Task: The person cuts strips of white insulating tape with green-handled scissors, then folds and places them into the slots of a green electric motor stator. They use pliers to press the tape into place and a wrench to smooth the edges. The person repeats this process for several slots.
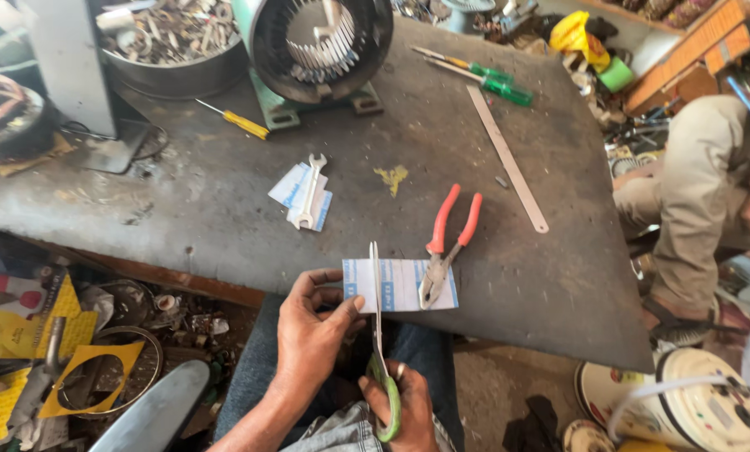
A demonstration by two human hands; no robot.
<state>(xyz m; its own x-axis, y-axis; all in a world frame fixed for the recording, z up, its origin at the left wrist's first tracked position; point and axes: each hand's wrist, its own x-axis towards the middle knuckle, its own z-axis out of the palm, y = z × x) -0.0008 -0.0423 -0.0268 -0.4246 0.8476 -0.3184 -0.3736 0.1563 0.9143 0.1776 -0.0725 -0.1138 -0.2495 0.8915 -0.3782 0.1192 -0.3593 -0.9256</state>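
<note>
The left hand [312, 331] is pinching the left end of the paper [400, 285], thumb on top and fingers curled under it. The paper is a white and blue strip, lying at the near edge of the bench [224, 209], half off it toward the person.

The right hand [404, 406] is closed around the green loops of the scissors [377, 335]. The blades are pointing away from the person and crossing the paper, a little left of its middle. They look almost closed, but I cannot tell how far the cut is going.

The pliers [446, 247], with red handles, are resting with their nose on the right part of the paper. That is helping to hold the paper still.

To cut well here, I think the left hand should be keeping the paper flat and tight, with the thumb staying well to the left of the blades. The scissors should be going straight across, not slanting, so the piece is coming out even. Slow, long snips look better than tiny fast ones, since thin paper can be bending between the blades.

Past the paper, further onto the bench, a wrench [309, 191] is lying on more paper bits. A steel ruler [509, 159] is lying right of the pliers. A motor shell [320, 46] is standing at the far side. Another person [701, 192] is crouching off the right edge of the bench.
</note>
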